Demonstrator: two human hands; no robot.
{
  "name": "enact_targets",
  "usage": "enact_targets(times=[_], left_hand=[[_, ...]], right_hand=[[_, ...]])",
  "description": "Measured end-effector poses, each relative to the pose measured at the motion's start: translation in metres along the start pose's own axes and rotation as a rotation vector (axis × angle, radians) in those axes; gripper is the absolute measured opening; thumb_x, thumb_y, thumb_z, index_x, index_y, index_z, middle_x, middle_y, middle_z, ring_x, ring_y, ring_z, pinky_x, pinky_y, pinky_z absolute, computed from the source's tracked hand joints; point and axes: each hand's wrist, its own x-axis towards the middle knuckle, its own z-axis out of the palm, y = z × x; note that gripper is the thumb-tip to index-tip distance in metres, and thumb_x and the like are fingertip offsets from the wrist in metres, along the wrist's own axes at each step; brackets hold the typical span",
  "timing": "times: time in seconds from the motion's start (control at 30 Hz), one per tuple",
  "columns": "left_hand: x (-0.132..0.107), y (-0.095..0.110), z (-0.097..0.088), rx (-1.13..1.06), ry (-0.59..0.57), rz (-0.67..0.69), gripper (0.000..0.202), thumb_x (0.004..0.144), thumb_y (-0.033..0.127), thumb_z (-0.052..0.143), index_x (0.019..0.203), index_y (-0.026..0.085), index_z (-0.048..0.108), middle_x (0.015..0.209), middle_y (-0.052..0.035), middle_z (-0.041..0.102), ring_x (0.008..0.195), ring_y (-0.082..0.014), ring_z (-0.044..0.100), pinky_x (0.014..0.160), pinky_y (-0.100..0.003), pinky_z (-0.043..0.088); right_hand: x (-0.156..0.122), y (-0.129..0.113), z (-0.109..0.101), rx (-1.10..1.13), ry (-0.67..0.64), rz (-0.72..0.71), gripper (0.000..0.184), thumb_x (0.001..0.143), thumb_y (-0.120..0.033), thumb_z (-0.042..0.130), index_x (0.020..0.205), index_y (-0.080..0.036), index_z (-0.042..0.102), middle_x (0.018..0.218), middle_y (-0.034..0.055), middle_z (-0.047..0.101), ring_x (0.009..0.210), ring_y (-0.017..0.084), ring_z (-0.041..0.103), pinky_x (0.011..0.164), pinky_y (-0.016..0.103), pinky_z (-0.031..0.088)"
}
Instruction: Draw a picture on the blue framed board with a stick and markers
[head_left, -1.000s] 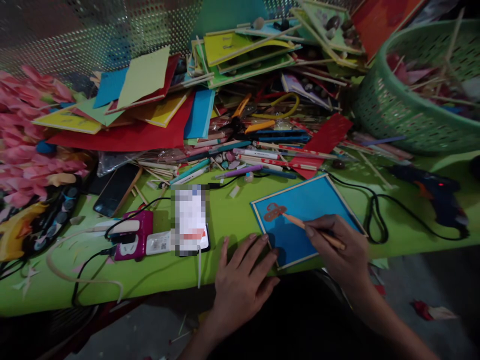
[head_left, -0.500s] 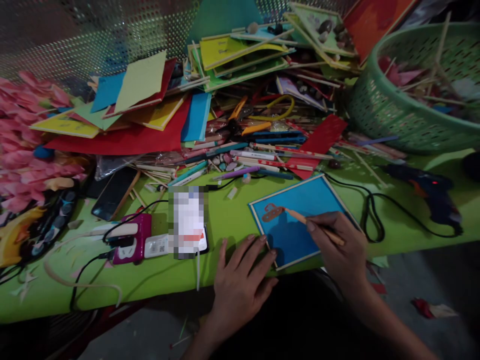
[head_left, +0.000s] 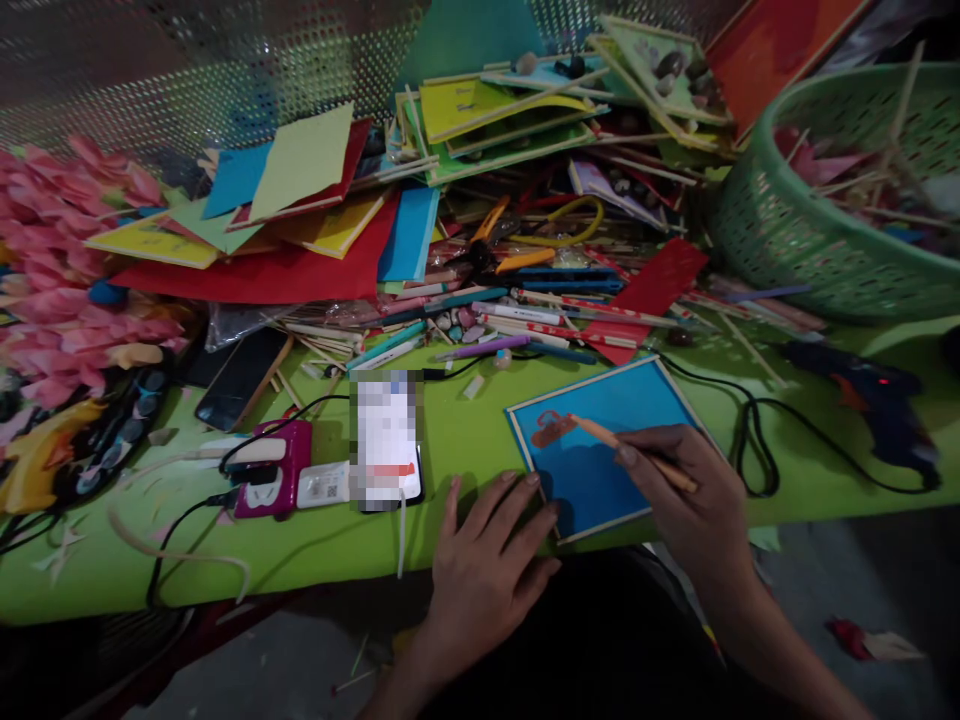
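A blue card (head_left: 600,470) framed with thin pale sticks lies tilted on the green table. On its upper left is a small reddish-brown drawing (head_left: 553,430), a rounded bar with an arch above it. My right hand (head_left: 686,490) pinches an orange pen (head_left: 637,453), whose tip touches the drawing's right end. The hand itself covers part of the card's right side. Spread flat, my left hand (head_left: 491,555) has its fingertips at the card's lower left edge and holds nothing.
Left of the card lie a lit phone (head_left: 388,440) with blurred screen, a purple power adapter (head_left: 279,468) and cables. A glue gun (head_left: 862,400) with a red light sits right. Pens, sticks and pliers (head_left: 487,235) pile up behind, beside a green basket (head_left: 832,235).
The view has shifted slightly, so most things appear further right. The pen stays on the drawing, whose lower bar now looks more solidly filled. My left hand still lies at the card's edge.
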Motion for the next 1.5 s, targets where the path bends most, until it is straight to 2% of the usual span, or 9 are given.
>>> enact_targets(times=[0.13,0.37,0.8,1.1,1.27,1.5], left_hand=[[0.000,0.000,0.000,0.002,-0.002,-0.005,0.040,0.101,0.044,0.069,0.139,0.032,0.068,0.153,0.0018,0.065,0.143,-0.0215,0.058,0.136,-0.050,-0.001],[0.002,0.001,-0.002,0.006,0.005,0.006,0.038,0.102,0.045,0.068,0.137,0.032,0.069,0.152,0.0017,0.066,0.143,-0.0207,0.058,0.137,-0.050,0.001],[0.001,0.000,0.000,0.042,-0.010,0.012,0.039,0.102,0.046,0.067,0.139,0.033,0.069,0.152,0.0002,0.066,0.142,-0.0218,0.058,0.136,-0.052,0.002],[0.001,0.001,0.000,0.020,0.008,0.007,0.037,0.102,0.045,0.067,0.137,0.032,0.070,0.154,0.0026,0.064,0.143,-0.0202,0.057,0.137,-0.050,0.000],[0.000,0.001,0.000,0.058,-0.007,0.016,0.039,0.101,0.046,0.068,0.138,0.033,0.070,0.152,0.0006,0.066,0.142,-0.0223,0.059,0.136,-0.052,0.003],[0.001,0.001,0.000,0.019,0.014,0.003,0.039,0.101,0.046,0.069,0.137,0.032,0.069,0.155,0.0043,0.062,0.143,-0.0196,0.056,0.137,-0.050,0.000]], right_hand=[[0.007,-0.003,-0.002,0.005,-0.052,0.008,0.008,0.094,-0.032,0.073,0.095,-0.024,0.075,0.081,0.0019,0.076,0.068,0.019,0.071,0.063,0.029,0.056],[0.010,0.010,0.006,0.016,-0.017,0.021,0.006,0.092,-0.029,0.074,0.091,-0.023,0.074,0.079,0.0005,0.075,0.063,0.016,0.068,0.058,0.026,0.053],[0.010,0.006,0.008,-0.027,-0.028,0.010,0.012,0.092,-0.033,0.072,0.087,-0.022,0.073,0.074,0.0026,0.075,0.057,0.017,0.066,0.054,0.028,0.054],[0.010,0.011,0.007,-0.046,-0.061,-0.013,0.011,0.093,-0.033,0.073,0.090,-0.022,0.073,0.076,0.0014,0.075,0.058,0.016,0.067,0.055,0.027,0.053],[0.014,0.005,0.009,-0.031,-0.073,-0.018,0.014,0.093,-0.036,0.071,0.089,-0.023,0.073,0.075,0.0024,0.075,0.056,0.018,0.066,0.053,0.028,0.052],[0.014,0.006,0.012,-0.047,-0.077,-0.013,0.013,0.093,-0.036,0.072,0.090,-0.023,0.073,0.078,0.0029,0.077,0.060,0.018,0.068,0.055,0.028,0.054]])
